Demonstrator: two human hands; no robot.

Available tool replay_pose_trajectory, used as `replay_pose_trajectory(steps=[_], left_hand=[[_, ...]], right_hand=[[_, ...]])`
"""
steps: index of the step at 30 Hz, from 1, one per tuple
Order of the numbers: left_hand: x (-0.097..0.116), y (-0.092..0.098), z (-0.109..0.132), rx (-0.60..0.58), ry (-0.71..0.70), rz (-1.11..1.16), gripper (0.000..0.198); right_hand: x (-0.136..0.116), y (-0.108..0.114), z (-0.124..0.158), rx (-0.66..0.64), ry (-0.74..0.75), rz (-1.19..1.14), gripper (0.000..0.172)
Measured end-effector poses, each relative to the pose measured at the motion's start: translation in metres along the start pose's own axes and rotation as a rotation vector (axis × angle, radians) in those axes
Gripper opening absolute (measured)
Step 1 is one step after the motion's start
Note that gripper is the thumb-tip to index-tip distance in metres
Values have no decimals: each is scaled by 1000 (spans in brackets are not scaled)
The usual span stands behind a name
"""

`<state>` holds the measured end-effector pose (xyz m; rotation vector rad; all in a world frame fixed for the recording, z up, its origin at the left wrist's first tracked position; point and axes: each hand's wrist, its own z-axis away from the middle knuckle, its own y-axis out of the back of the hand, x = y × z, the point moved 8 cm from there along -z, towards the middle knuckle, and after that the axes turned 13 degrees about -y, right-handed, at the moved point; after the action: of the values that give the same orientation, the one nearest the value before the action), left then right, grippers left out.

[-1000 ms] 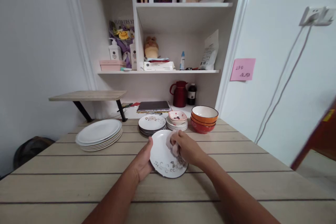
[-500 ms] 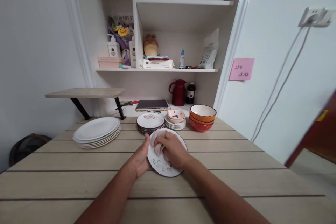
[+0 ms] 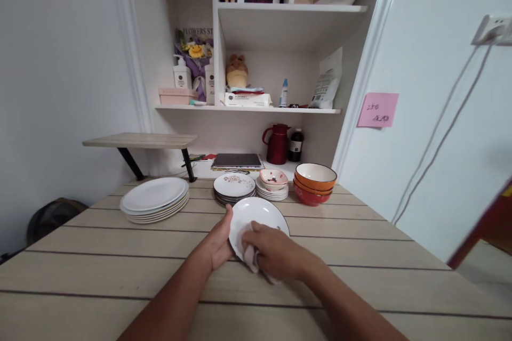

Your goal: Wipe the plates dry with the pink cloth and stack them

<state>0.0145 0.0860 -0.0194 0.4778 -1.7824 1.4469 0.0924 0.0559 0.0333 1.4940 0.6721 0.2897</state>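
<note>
A white plate (image 3: 262, 210) with a dark rim is tilted toward me above the wooden table (image 3: 160, 256). Its left edge is gripped by my left hand (image 3: 218, 242), thumb along the rim and the other fingers partly hidden behind. My right hand (image 3: 278, 250) is closed on a pale cloth (image 3: 251, 258) and presses it against the lower part of the plate. Most of the plate's floral pattern is covered by that hand. Just behind the plate stands a stack of dark-rimmed floral plates (image 3: 234, 185).
Large white plates (image 3: 154, 194) are stacked at left. Small plates (image 3: 272, 193) carry pink-patterned bowls (image 3: 273, 177); orange and red bowls (image 3: 315, 184) stand right of them. Behind are a raised wooden shelf (image 3: 140, 140), a laptop-like dark slab (image 3: 237, 160) and a red jug (image 3: 277, 144).
My right hand has slid the cloth from the plate's upper left down to its lower edge. My left hand keeps its hold. The whole view has shifted slightly.
</note>
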Motion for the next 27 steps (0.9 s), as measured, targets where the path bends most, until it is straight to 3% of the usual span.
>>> replay_pose_trajectory(steps=[4, 7, 10, 13, 16, 17, 19, 24, 27], left_hand=[[0, -4, -1, 6, 0, -8, 67], [-3, -2, 0, 39, 19, -42, 68], [-3, 0, 1, 57, 17, -52, 68], [-1, 2, 2, 62, 6, -18, 70], [2, 6, 1, 82, -21, 16, 68], [3, 7, 0, 87, -27, 20, 67], [3, 9, 0, 94, -25, 17, 66], [1, 12, 2, 108, -4, 1, 69], [1, 11, 2, 107, -2, -2, 68]], right_hand=[[-8, 11, -26, 247, -60, -27, 33], [15, 20, -38, 320, -174, -24, 38], [41, 27, -31, 328, -248, -24, 37], [54, 27, -15, 213, -255, -97, 50], [50, 21, 0, -34, -140, -310, 94], [48, 20, 3, -91, -100, -374, 101], [49, 25, 6, -93, -61, -438, 98], [70, 40, -2, 178, -126, -398, 93], [68, 39, -5, 213, -157, -356, 71]])
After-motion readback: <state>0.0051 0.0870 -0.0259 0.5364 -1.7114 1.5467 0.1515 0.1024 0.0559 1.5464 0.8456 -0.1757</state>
